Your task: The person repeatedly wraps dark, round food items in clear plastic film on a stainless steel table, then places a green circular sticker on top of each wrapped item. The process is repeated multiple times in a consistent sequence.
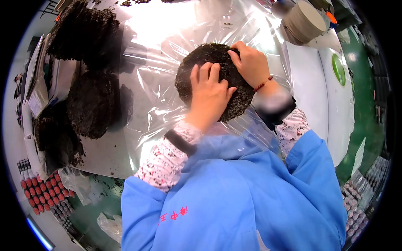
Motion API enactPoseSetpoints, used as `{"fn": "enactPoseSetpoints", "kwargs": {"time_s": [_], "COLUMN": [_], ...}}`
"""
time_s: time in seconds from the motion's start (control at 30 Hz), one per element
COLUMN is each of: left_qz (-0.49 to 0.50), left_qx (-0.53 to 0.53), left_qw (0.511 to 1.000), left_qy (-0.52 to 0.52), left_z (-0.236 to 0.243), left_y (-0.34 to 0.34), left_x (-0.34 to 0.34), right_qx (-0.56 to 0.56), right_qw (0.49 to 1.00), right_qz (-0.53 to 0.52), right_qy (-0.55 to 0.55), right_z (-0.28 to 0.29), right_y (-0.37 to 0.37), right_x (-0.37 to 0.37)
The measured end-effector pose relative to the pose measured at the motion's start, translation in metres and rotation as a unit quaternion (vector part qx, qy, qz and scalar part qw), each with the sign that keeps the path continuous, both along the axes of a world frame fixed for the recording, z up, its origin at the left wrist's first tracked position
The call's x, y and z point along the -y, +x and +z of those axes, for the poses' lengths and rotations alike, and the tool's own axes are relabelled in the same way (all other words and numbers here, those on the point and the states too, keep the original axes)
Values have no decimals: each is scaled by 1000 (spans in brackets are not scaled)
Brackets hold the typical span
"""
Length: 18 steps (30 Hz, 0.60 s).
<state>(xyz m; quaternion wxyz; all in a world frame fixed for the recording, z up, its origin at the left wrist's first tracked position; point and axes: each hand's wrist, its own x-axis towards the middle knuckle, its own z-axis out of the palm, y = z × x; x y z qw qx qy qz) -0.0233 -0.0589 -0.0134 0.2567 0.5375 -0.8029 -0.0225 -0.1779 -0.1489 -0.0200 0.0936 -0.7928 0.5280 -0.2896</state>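
A round, dark, flaky disc, like dried seaweed [192, 60], lies on crinkled clear plastic film [148, 98] on the pale table. My left hand [209, 90] rests on top of the disc with fingers spread and slightly bent. My right hand [251, 65] grips the disc's upper right edge, its fingertips over the rim and its thumb on the surface. The underside of the disc is hidden.
Dark flaky slabs [81, 33] and another rough disc [92, 104] sit at the left beside stacked papers [35, 79]. A stack of round beige pieces [305, 23] is at the back right. White sheets [305, 96] lie right. Packed rows of red-topped items [44, 190] are lower left.
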Motion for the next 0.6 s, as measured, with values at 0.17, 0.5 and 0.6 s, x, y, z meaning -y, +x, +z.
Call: {"fn": "enactPoseSetpoints", "kwargs": {"time_s": [0.17, 0.5, 0.6], "left_qz": [-1, -12, -41], "left_qx": [1, 80, 80], "left_qw": [999, 987, 987], "left_qy": [44, 135, 137], "left_z": [1, -24, -22], "left_y": [-2, -2, 0], "left_x": [-4, -2, -3], "right_qx": [-91, -191, -228], "right_qw": [984, 960, 968], "right_qz": [72, 30, -10], "right_qy": [-137, -202, -104], "right_z": [-4, -12, -10], "right_y": [-1, 7, 11], "right_x": [-6, 5, 1]}}
